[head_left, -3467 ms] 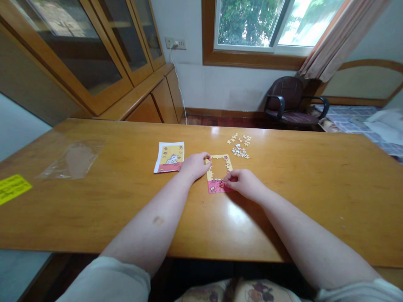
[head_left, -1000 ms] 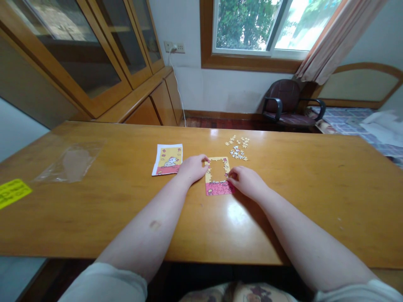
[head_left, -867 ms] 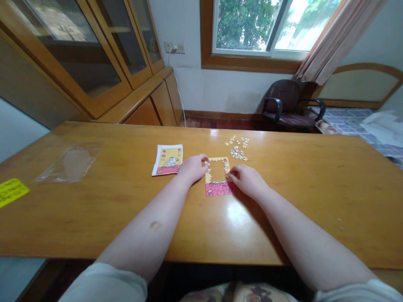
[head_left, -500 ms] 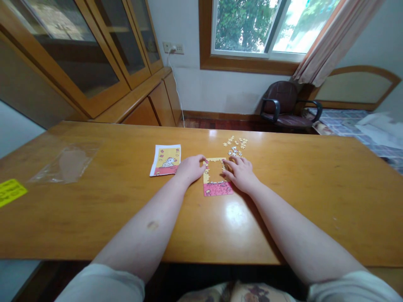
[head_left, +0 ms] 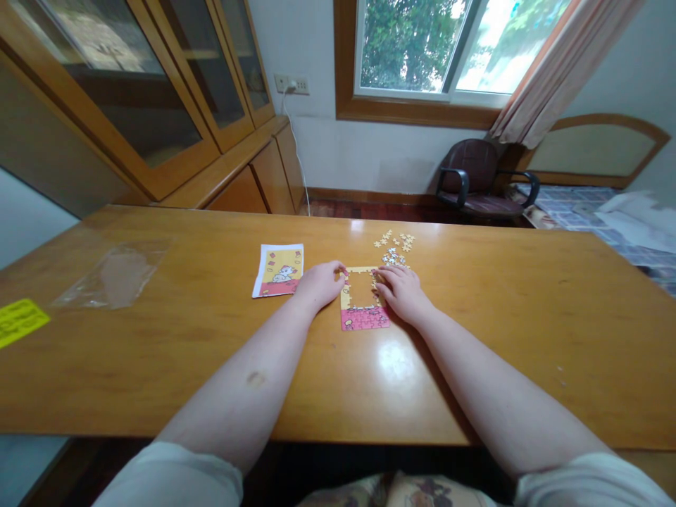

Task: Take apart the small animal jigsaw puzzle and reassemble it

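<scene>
A small jigsaw puzzle (head_left: pixel 363 318) lies on the wooden table (head_left: pixel 475 338), with a yellow border, a pink bottom strip and an unfilled middle. My left hand (head_left: pixel 320 283) rests against its upper left corner, fingers curled with the tips touching the border. My right hand (head_left: pixel 401 289) lies along its right edge, fingers stretched forward and flat on the border. A heap of loose puzzle pieces (head_left: pixel 395 248) sits just beyond my right fingertips. To the left lies the reference picture card (head_left: pixel 279 270).
A clear plastic bag (head_left: pixel 116 273) and a yellow paper (head_left: pixel 19 320) lie at the table's left end. Beyond the table stand a wooden cabinet (head_left: pixel 174 105), a dark armchair (head_left: pixel 475 182) and a window with a curtain.
My right hand slid from the puzzle's lower right corner up along its right edge and flattened its fingers. My left hand stayed at the upper left corner.
</scene>
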A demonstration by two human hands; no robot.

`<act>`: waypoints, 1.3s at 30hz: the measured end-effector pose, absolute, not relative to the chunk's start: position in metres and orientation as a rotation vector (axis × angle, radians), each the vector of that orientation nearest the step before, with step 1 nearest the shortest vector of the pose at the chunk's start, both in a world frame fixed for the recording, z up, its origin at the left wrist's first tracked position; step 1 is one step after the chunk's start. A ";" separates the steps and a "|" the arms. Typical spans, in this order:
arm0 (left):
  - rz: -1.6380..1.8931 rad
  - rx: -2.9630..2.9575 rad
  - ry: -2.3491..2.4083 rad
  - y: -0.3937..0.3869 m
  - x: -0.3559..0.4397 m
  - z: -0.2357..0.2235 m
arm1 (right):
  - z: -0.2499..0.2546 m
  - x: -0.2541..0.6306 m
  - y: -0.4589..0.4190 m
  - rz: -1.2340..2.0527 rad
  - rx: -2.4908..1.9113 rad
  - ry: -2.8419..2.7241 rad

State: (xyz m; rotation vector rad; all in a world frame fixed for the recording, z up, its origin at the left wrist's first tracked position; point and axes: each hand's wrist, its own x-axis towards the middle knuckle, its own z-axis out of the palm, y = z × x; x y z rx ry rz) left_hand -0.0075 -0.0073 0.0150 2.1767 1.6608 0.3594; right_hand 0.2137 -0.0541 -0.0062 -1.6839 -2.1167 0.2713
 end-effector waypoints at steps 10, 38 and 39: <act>0.447 2.055 1.644 -0.005 -0.006 0.019 | -0.022 0.267 -0.022 0.461 -1.698 -0.976; 0.475 1.992 1.667 -0.001 -0.007 0.017 | -0.012 0.269 -0.002 0.307 -1.874 -1.536; 0.474 1.991 1.668 -0.001 -0.007 0.017 | -0.013 0.270 -0.001 0.338 -1.864 -1.474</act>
